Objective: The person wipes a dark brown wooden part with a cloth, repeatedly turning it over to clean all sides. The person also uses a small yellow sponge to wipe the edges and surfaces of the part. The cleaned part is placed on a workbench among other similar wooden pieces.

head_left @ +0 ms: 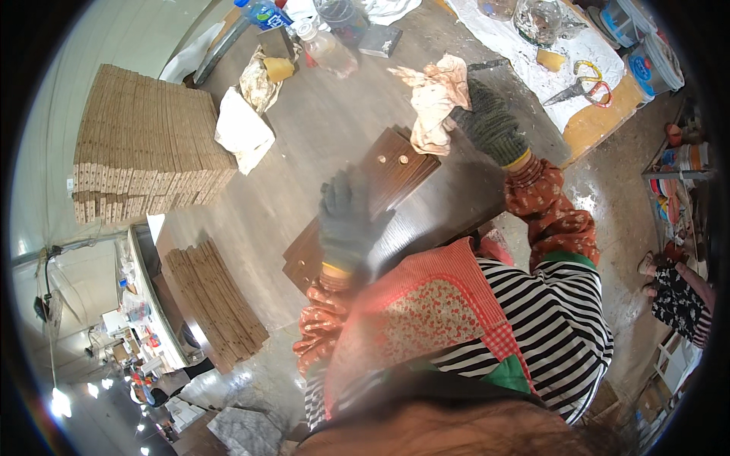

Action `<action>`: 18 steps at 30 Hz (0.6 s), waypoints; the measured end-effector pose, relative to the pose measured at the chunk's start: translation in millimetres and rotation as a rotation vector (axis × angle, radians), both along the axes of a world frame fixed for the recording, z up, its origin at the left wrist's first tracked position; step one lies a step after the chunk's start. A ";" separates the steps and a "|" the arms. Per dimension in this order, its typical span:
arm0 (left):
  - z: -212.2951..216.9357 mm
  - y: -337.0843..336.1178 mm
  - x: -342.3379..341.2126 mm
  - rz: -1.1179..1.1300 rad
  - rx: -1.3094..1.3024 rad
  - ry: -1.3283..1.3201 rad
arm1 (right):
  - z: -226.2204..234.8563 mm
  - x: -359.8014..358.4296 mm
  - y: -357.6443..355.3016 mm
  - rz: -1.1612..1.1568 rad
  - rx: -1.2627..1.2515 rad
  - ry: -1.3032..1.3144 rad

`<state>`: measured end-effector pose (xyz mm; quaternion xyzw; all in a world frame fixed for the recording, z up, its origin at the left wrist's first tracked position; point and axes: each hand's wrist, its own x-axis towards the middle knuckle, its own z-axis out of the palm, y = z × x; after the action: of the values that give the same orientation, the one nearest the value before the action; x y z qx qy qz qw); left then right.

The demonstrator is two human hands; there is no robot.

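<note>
A grey-gloved hand, my left hand (344, 224), lies with its fingers stretched out over a dark brown wooden board (306, 245). Motion smears part of that glove. My right hand (490, 125), in a dark knitted glove with a yellow cuff, is closed on a crumpled, stained cream rag (439, 97); its fingertips are partly hidden. Below the rag, the upper ends of several stacked dark boards show, with two round holes (393, 159) in the top one. A glossy dark board (426, 224) lies close to my apron.
Tall stacks of brown boards (144, 140) stand at the left, with a lower stack (215, 300) nearer. A white cloth (243, 133), a clear bottle (331, 52) and a dark block (379, 41) lie toward the back. Scissors (582, 90) rest on white sheeting at right.
</note>
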<state>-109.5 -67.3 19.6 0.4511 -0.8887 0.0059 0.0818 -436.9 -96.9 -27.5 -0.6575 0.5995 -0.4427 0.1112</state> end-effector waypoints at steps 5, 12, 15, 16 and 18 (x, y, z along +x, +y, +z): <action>11.6 37.2 46.2 0.076 -0.017 -0.062 | 16.0 21.6 12.4 -0.030 -0.032 0.127; -11.2 85.7 130.0 0.225 -0.109 -0.131 | 27.0 30.7 14.4 0.268 0.143 -0.199; -16.1 99.9 128.2 0.311 0.002 -0.203 | 25.2 93.2 14.5 0.553 -0.052 0.092; -15.2 102.5 126.5 0.316 0.039 -0.211 | 25.4 117.7 20.8 0.638 -0.111 0.236; -10.5 103.2 124.6 0.281 0.070 -0.188 | 28.5 162.3 44.0 0.765 -0.219 0.560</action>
<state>15.1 35.9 9.1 0.5710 -0.8202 0.0286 -0.0192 -274.6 -52.9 0.9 -0.9324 0.2716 -0.2366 0.0306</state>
